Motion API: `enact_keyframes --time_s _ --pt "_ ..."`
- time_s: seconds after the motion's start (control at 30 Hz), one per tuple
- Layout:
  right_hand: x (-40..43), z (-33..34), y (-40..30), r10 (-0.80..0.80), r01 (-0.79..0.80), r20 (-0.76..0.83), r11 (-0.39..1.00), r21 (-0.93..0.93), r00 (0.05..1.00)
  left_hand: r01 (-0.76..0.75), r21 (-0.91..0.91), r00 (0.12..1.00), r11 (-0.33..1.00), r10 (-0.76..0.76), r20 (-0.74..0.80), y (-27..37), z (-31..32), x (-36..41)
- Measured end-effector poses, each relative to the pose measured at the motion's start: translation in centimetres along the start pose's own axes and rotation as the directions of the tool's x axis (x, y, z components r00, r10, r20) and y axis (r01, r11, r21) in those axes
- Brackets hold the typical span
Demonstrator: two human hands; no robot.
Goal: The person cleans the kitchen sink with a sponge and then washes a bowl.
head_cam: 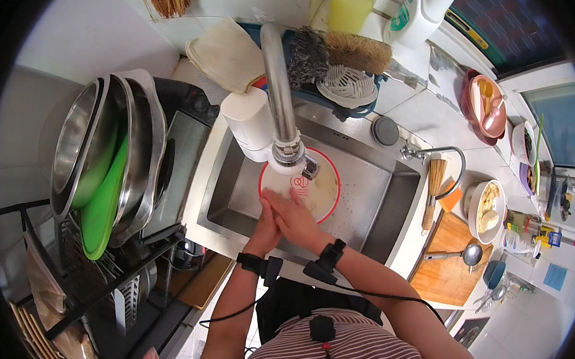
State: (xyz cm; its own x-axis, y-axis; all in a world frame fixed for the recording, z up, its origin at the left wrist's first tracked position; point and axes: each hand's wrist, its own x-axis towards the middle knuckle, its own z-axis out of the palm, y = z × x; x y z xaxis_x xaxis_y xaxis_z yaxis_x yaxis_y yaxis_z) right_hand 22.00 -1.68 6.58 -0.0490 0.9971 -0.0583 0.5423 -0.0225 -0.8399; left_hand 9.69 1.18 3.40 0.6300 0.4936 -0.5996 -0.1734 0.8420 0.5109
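Over the near left part of the stainless steel sink (366, 179), my left hand (266, 227) and my right hand (297, 219) are pressed together, palm against palm. Neither shows an object in it, though the inner sides of both are hidden. Below them lies a round, pale, red-rimmed item (328, 182) with red print, perhaps a basin or plate; my hands cover its near left edge. The faucet (281, 80), with a white water filter (248, 120) attached, reaches over the sink just beyond my fingers. Both wrists wear black straps with cables.
Metal bowls (77, 142) and a green basin or lid (104, 203) stand in a rack at left. A steel wool scrubber (309, 57) sits behind the faucet. At right are a bamboo brush (433, 188), a wooden cutting board (447, 273) with a ladle (470, 255), and a white bowl (473, 210).
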Motion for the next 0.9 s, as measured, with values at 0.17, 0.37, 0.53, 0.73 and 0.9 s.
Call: enact_keyframes --time_s 0.17,0.37,0.53,0.73,0.9 --pt "-3.9 -1.3 -0.6 0.044 -0.042 0.114 0.999 -0.013 0.993 -0.026 -0.075 0.999 0.997 0.023 -0.046 1.1 0.9 -0.2" --pt "-6.5 -4.5 0.0 -0.047 0.081 0.101 0.924 -0.373 0.994 -0.090 -0.029 0.990 0.995 0.087 -0.108 0.0 1.3 -0.7" --pt "-7.4 -5.7 3.3 -0.005 0.017 0.026 0.852 -0.524 1.000 -0.066 0.001 0.993 0.998 0.066 -0.097 -1.1 0.3 -0.7" --pt "-8.5 -4.2 4.9 0.090 -0.115 -0.073 0.844 -0.523 0.993 -0.048 0.037 0.986 0.998 0.054 -0.157 -2.7 -1.3 -0.3" --pt "-8.3 -2.7 7.4 0.145 -0.232 -0.204 0.828 -0.511 0.968 -0.036 0.124 0.968 0.992 0.065 -0.242 -3.1 -1.2 -0.1"
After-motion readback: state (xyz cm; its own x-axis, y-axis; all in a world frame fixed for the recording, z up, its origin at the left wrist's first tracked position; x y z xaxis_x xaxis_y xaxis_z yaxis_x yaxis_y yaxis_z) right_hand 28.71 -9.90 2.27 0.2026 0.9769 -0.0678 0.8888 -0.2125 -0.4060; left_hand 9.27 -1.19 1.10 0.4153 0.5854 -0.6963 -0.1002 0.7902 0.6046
